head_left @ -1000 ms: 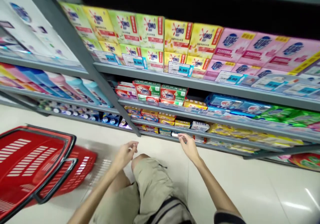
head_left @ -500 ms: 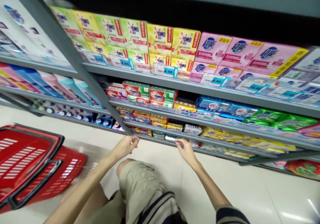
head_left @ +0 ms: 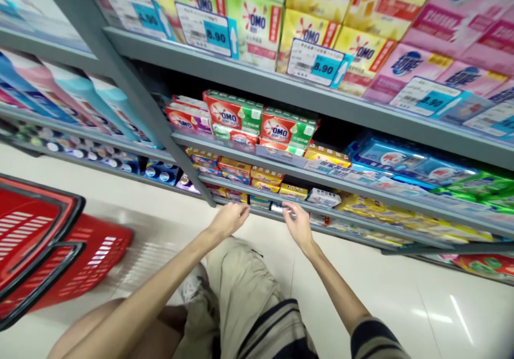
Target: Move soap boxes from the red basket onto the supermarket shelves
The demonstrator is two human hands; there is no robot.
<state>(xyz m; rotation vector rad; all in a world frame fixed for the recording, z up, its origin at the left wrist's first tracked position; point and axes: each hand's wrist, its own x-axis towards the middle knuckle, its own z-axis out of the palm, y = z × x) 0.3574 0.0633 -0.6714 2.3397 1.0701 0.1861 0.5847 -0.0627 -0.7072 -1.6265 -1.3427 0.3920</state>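
My left hand [head_left: 231,219] hovers before the lowest shelves, its fingers loosely bent with nothing seen in them. To its right, my right hand [head_left: 297,224] is half curled, thumb and fingers apart, and I see nothing in it. Just past its fingertips a white pack [head_left: 277,208] lies on the bottom shelf, partly covered. Small yellow OMO soap boxes [head_left: 265,180] sit on the shelf above my hands. Higher up are red and green OMO boxes [head_left: 233,114] and blue wrapped packs [head_left: 393,155].
A red shopping basket [head_left: 96,257] with black handles stands on the floor at left. A grey shelf upright [head_left: 120,86] divides the rack, with bottles [head_left: 114,107] beyond it. The top shelf holds yellow, green and pink boxes above price tags [head_left: 319,66]. Pale floor tiles [head_left: 361,273] lie below.
The view has come closer to the shelves. My left hand has moved right, nearer to my right hand. The red basket appears slightly further left.
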